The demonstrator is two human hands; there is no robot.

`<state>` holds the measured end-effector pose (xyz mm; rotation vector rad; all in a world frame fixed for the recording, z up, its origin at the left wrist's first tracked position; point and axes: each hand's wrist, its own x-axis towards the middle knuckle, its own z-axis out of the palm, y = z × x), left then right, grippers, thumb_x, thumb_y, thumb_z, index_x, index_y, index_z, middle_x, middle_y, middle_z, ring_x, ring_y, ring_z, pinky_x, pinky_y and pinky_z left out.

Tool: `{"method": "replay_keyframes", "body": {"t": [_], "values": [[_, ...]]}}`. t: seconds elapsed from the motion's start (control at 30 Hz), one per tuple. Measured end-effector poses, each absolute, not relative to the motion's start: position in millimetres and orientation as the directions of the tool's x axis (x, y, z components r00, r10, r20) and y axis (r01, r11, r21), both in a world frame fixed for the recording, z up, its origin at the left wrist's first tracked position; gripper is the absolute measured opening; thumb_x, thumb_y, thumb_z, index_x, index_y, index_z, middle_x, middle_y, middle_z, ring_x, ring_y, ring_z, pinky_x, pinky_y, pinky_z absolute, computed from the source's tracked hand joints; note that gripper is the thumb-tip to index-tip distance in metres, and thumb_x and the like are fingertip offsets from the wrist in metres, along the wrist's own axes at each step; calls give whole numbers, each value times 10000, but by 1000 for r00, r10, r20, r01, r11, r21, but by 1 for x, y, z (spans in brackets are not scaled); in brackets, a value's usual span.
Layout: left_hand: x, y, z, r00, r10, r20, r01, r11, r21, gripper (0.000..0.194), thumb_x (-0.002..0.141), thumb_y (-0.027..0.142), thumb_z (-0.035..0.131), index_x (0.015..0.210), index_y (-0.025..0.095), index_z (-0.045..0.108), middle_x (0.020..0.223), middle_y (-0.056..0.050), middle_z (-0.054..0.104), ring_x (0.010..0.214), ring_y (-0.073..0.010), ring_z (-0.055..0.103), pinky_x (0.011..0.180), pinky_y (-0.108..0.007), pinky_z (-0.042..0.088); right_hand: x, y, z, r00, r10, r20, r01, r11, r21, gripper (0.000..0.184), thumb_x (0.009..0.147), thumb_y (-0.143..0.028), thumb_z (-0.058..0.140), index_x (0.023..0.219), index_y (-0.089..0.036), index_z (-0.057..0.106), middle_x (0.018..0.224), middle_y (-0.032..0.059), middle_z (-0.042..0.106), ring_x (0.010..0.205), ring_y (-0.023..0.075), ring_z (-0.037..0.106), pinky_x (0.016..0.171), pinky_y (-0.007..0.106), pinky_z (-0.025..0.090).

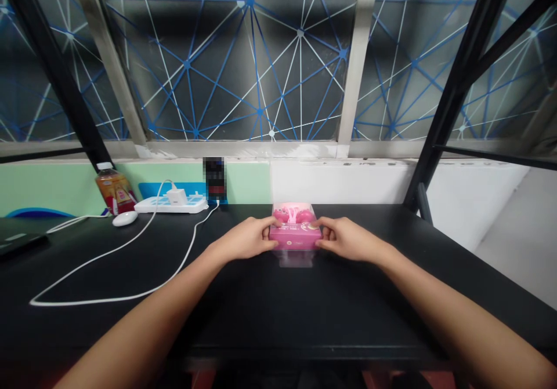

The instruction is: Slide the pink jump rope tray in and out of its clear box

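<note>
- Pink retail box (pixel 295 239) sits clasped between both hands, near the middle of the far edge of the tabletop (pixel 278 319).
- Left hand (pixel 246 238) and right hand (pixel 347 239) press inward on its short ends, fingers wrapped round the corners.
- Its shell looks light, stiff and perhaps slick, so those ends seem the surest hold.
- Toward the far left corner lie a white power strip (pixel 170 205) and a white computer mouse (pixel 125 218).

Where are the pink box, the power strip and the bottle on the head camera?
Pink box (pixel 295 237): head view, on its front face between the hands.
Power strip (pixel 194 206): head view, on its white top right of the charger.
Bottle (pixel 115 193): head view, on its label.
</note>
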<state>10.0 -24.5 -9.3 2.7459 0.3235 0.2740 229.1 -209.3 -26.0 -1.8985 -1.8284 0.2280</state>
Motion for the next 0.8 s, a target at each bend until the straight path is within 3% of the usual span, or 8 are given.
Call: {"method": "replay_keyframes", "body": {"t": [0.13,0.2,0.3,0.4,0.47,0.6,0.7,0.8], "values": [[14,-28,-15,932,264,247,211,-952,223,302,850,369,562,1123,245,600,687,20,613,654,-176,591,613,-262,395,222,-207,-29,24,915,403,978,63,-200,269,851,-293,588,1102,-199,607,1001,84,592,868,216,603,780,358,489],[14,-28,-15,933,253,256,211,-961,181,296,862,382,556,1126,260,605,711,14,611,682,-185,600,630,-273,416,220,-207,-29,-36,892,451,977,125,-170,295,845,-260,589,1133,-193,588,1164,119,523,1019,242,575,889,395,480],[12,-29,-15,922,235,308,200,-970,139,331,848,398,586,1155,278,610,931,-25,621,828,-203,620,740,-308,467,217,-208,-27,-103,882,460,969,193,-152,256,853,-167,538,1105,-186,577,1205,123,507,1052,236,563,903,402,488],[11,-29,-14,914,199,354,145,-974,173,369,832,367,615,1191,284,594,1293,-53,503,1084,-230,576,941,-348,448,214,-207,-27,-199,881,430,965,253,-73,205,869,-97,471,986,-182,616,1159,111,565,1066,237,551,904,408,489],[11,-29,-14,925,165,341,94,-972,215,392,829,341,624,1211,272,570,1397,-51,436,1194,-241,522,1025,-360,405,213,-206,-27,-222,883,413,965,259,-33,214,884,-95,451,934,-177,642,1221,119,568,1138,253,524,942,423,473],[12,-25,-17,935,138,327,53,-966,254,402,830,289,628,1217,242,533,1327,-60,528,1282,-244,455,1064,-372,381,210,-207,-27,-189,898,398,978,210,-9,215,903,-135,444,964,-150,650,1395,137,491,1275,276,452,1029,442,426],[14,-24,-19,927,158,341,61,-959,277,375,833,249,611,1199,240,530,1299,-61,549,1220,-231,511,1017,-371,424,208,-210,-26,-179,911,372,980,199,-15,196,869,-178,517,1018,-139,639,1447,130,448,1322,272,412,1078,418,390],[15,-26,-19,924,174,340,65,-948,310,351,826,236,604,1172,240,540,1293,-62,551,1147,-223,556,969,-372,458,207,-213,-24,-158,922,354,980,191,-60,321,819,-249,604,1119,-134,617,1466,135,424,1344,282,385,1085,422,388]]}}
